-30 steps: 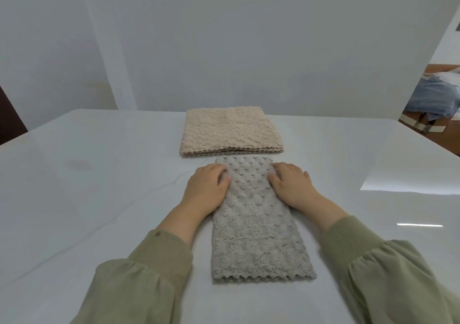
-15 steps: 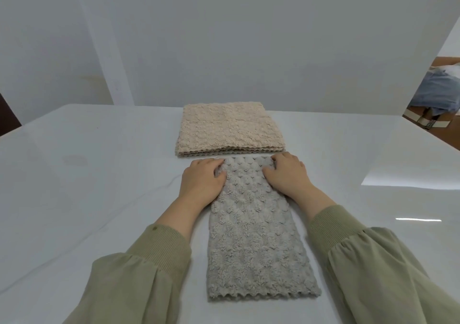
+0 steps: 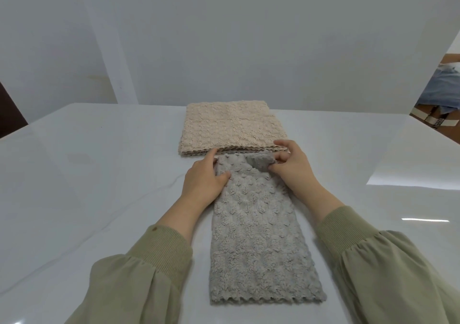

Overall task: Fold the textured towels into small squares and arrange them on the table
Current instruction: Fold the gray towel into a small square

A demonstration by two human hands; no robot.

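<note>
Pinching the far corners of the long grey towel (image 3: 258,236) lying on the white tabletop (image 3: 99,174), the left hand (image 3: 204,181) and right hand (image 3: 293,166) lift its far edge just beside the folded beige towel (image 3: 229,127).

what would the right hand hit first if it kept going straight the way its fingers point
Probably the beige folded towel. The right hand pinches the grey towel's far corner, fingers pointing away from the person, right at the beige towel's near edge.
</note>
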